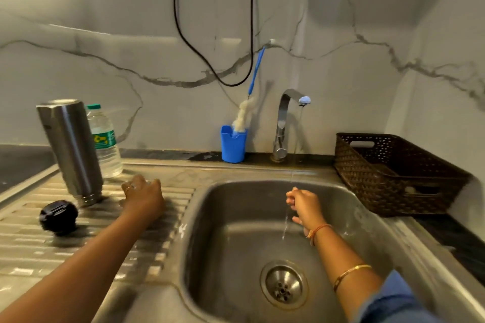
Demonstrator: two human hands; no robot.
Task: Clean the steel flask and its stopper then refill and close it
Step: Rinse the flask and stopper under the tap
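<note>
Beneath marble wall (pixel 131 34), flask (pixel 70 149) stands on ridged drainboard (pixel 31 252).

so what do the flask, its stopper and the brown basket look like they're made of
Flask: metal, likely stainless steel, brushed finish with soft streaky reflections. Stopper: seemingly black plastic, dull sheen, moulded grooves on top. Basket: dark brown woven look with cut-out handles; probably moulded plastic, though real wicker can't be ruled out.

A home kitchen: steel sink (pixel 367 207) with ribbed drainboard (pixel 78 244), tap (pixel 284 123), marble-look backsplash (pixel 341 60).
</note>
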